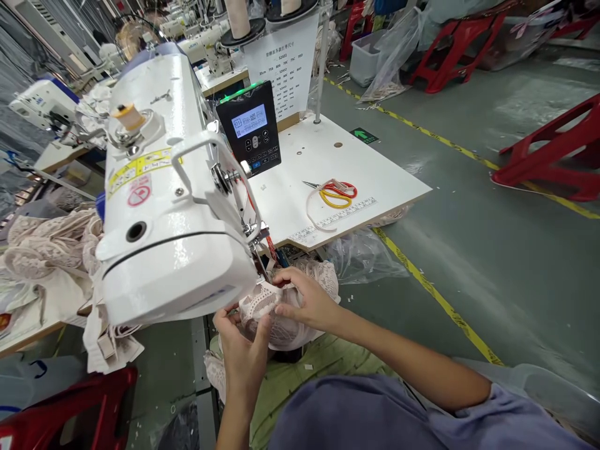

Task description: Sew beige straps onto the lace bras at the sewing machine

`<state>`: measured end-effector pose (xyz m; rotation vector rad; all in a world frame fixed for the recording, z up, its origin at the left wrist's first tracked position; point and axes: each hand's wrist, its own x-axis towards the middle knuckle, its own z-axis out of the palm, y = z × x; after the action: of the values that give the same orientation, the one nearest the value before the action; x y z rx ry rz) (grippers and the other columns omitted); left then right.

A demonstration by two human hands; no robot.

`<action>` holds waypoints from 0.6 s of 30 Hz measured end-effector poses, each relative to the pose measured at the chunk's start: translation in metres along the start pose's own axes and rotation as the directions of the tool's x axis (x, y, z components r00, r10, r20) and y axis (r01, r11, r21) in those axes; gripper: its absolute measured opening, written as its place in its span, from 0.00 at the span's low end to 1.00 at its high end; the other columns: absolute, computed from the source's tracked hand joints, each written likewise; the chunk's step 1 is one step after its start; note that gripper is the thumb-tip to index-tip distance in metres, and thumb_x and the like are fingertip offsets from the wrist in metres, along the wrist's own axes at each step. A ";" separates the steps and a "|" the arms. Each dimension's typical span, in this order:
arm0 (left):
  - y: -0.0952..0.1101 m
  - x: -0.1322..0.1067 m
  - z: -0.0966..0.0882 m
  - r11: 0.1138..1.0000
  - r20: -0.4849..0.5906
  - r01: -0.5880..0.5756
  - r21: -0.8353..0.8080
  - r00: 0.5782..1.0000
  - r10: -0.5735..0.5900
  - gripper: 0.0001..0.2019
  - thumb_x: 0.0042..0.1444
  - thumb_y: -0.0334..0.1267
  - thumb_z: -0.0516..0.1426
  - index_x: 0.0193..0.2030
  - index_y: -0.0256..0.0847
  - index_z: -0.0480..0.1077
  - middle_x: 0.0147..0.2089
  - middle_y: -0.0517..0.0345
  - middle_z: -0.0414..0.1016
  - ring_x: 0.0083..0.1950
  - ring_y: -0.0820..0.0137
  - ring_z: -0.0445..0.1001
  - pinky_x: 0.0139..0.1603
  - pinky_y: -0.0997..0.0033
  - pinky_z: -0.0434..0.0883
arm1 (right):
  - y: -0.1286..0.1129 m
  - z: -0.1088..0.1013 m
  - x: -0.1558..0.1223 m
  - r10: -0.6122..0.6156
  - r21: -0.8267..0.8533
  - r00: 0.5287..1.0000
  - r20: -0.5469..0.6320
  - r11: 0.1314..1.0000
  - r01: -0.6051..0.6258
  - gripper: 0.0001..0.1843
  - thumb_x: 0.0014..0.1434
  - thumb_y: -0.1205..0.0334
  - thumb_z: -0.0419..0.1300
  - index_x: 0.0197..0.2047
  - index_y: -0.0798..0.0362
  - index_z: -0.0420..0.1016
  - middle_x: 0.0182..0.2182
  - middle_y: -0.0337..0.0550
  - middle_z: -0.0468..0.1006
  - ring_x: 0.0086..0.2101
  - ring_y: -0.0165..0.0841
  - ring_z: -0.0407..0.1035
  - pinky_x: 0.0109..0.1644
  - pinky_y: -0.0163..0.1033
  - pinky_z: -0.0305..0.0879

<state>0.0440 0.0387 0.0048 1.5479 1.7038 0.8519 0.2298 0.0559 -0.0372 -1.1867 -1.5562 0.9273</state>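
A pale pink lace bra (276,326) lies across my lap and under the head of a white sewing machine (173,269). My left hand (244,340) grips the lace at its left side, thumb on top and fingers partly hidden beneath. My right hand (304,301) pinches the lace edge from the right, close to the needle area. Between the two hands a strip of openwork lace is stretched. The machine head hides part of the fabric and the needle point.
On the white sewing table (384,169) lie scissors (338,194) with red and yellow handles and a loose pale strap (312,209). A control panel (250,128) stands behind. Bra pieces (47,244) are heaped at left. Red stools (557,153) stand on the floor.
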 end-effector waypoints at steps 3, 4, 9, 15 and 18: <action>-0.005 0.003 -0.001 0.999 -0.017 0.015 -0.040 1.000 -0.016 0.31 0.53 0.56 0.60 0.56 0.41 0.56 0.51 0.45 0.66 0.47 0.61 0.72 0.37 0.68 0.70 | 0.012 -0.004 -0.003 -0.050 -0.136 0.995 0.086 0.989 0.061 0.34 0.58 0.33 0.56 0.53 0.53 0.67 0.46 0.51 0.74 0.44 0.41 0.69 0.47 0.42 0.64; -0.008 0.005 -0.003 0.997 -0.001 0.024 -0.069 1.000 -0.024 0.31 0.53 0.56 0.60 0.56 0.41 0.56 0.49 0.47 0.67 0.45 0.62 0.72 0.37 0.68 0.69 | 0.016 -0.006 -0.004 -0.077 -0.196 0.991 0.114 0.976 0.098 0.33 0.60 0.33 0.53 0.52 0.54 0.68 0.44 0.51 0.75 0.43 0.41 0.69 0.45 0.42 0.63; -0.023 0.013 -0.014 0.925 0.257 0.164 -0.342 0.963 -0.076 0.25 0.56 0.54 0.59 0.53 0.42 0.60 0.41 0.55 0.71 0.36 0.68 0.71 0.35 0.72 0.67 | 0.009 -0.014 -0.030 -0.114 -0.324 0.964 0.242 0.927 0.191 0.24 0.71 0.49 0.42 0.37 0.54 0.72 0.28 0.45 0.75 0.30 0.34 0.67 0.35 0.37 0.58; -0.027 -0.031 -0.015 0.639 0.817 0.580 -0.506 0.559 0.139 0.22 0.52 0.54 0.63 0.34 0.32 0.76 0.26 0.51 0.75 0.30 0.68 0.73 0.35 0.70 0.67 | -0.028 0.019 -0.110 -0.012 -0.189 0.725 0.688 0.962 0.195 0.14 0.66 0.55 0.51 0.36 0.47 0.76 0.29 0.41 0.79 0.30 0.34 0.72 0.33 0.36 0.60; -0.030 -0.027 -0.038 0.389 0.575 0.513 -0.766 0.816 0.056 0.18 0.55 0.50 0.62 0.29 0.33 0.74 0.17 0.62 0.65 0.23 0.72 0.69 0.32 0.71 0.67 | -0.020 0.023 -0.140 0.186 -0.304 0.827 0.530 0.953 -0.019 0.20 0.68 0.51 0.45 0.36 0.47 0.75 0.31 0.45 0.79 0.32 0.38 0.74 0.35 0.38 0.65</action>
<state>-0.0026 0.0083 0.0024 0.6034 0.7229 0.8561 0.2152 -0.0850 -0.0574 -1.2793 -2.1698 1.2252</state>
